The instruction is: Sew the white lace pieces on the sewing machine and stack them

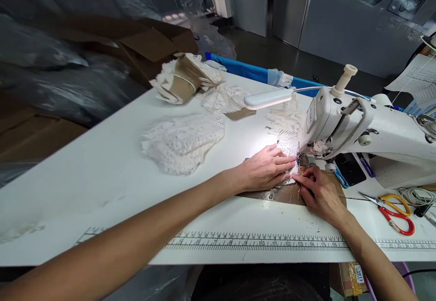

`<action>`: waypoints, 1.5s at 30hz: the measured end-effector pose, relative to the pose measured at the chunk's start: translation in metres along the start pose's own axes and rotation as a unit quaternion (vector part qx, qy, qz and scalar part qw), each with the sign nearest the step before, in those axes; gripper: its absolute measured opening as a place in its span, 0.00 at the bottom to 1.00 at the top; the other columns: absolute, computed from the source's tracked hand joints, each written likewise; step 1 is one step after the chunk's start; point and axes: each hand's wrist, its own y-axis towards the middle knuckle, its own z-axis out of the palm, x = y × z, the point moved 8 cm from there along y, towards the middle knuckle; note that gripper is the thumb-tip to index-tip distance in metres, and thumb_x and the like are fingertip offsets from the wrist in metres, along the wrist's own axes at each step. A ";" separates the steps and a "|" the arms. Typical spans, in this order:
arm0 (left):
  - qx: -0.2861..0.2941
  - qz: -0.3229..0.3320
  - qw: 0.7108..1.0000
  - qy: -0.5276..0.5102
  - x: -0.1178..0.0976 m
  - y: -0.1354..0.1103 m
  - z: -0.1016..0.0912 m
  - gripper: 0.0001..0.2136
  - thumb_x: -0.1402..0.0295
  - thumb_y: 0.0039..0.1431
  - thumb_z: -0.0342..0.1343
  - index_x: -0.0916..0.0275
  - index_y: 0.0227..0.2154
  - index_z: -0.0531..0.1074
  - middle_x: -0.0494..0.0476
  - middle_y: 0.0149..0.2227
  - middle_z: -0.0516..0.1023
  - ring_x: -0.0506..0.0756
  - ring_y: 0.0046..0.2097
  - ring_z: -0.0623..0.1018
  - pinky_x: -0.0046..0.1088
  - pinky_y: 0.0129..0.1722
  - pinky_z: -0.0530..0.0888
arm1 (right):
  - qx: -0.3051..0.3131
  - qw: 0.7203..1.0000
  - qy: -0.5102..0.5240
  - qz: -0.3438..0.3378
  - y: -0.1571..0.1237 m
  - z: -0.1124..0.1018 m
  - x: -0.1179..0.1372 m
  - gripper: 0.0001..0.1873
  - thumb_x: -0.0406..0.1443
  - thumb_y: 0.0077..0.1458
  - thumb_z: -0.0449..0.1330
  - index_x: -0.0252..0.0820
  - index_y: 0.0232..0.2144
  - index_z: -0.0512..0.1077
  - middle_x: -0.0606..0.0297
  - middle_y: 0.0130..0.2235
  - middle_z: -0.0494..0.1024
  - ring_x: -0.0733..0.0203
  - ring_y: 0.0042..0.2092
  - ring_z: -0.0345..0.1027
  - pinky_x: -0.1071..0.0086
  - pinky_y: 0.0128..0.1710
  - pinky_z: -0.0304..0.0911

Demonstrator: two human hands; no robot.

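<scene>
Under the needle area of a white sewing machine (pixel 378 126) lies a small piece of white lace fabric (pixel 293 170), lit by a bright lamp. My left hand (pixel 267 168) rests flat on this lace with its fingers stretched toward the presser foot, hiding part of it. From the right, my right hand (pixel 320 194) touches the lace's near edge with an outstretched index finger. Its thumb is apart and its other fingers are bent. Beneath both hands is a brownish plate (pixel 289 195) on the table. More lace (pixel 284 117) extends behind the needle.
A lace pile (pixel 184 142) and a lace bundle with cardboard (pixel 185 78) lie left. Lamp (pixel 269 98) overhangs the work. Scissors (pixel 397 212), a dark phone (pixel 350 168) and a blue cutter (pixel 340 177) lie right. A ruler strip (pixel 252 243) runs along the front edge.
</scene>
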 end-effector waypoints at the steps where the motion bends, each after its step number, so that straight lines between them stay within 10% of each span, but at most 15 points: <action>1: -0.001 -0.001 1.000 -0.001 0.001 0.000 0.000 0.16 0.65 0.72 0.42 0.65 0.49 0.73 0.61 0.52 0.78 0.57 0.41 0.76 0.38 0.45 0.68 | 0.001 1.000 0.001 -0.001 0.000 0.000 0.000 0.20 0.29 0.60 0.55 0.47 0.52 0.74 0.58 0.43 0.72 0.58 0.39 0.68 0.64 0.38 0.71; 28: -0.054 0.023 0.997 0.056 -0.011 0.000 -0.005 0.12 0.72 0.70 0.43 0.63 0.38 0.72 0.59 0.42 0.78 0.55 0.39 0.74 0.47 0.52 0.67 | -0.015 0.998 0.057 -0.008 -0.003 -0.003 -0.005 0.20 0.30 0.61 0.53 0.43 0.53 0.73 0.57 0.44 0.71 0.58 0.40 0.68 0.65 0.39 0.72; 45: 0.045 -0.046 0.993 0.096 0.005 0.007 0.007 0.15 0.68 0.73 0.40 0.64 0.45 0.72 0.62 0.45 0.77 0.55 0.39 0.73 0.41 0.47 0.68 | 0.100 0.991 -0.048 0.072 0.013 0.009 -0.014 0.21 0.35 0.64 0.53 0.48 0.58 0.70 0.54 0.42 0.74 0.55 0.37 0.71 0.71 0.28 0.66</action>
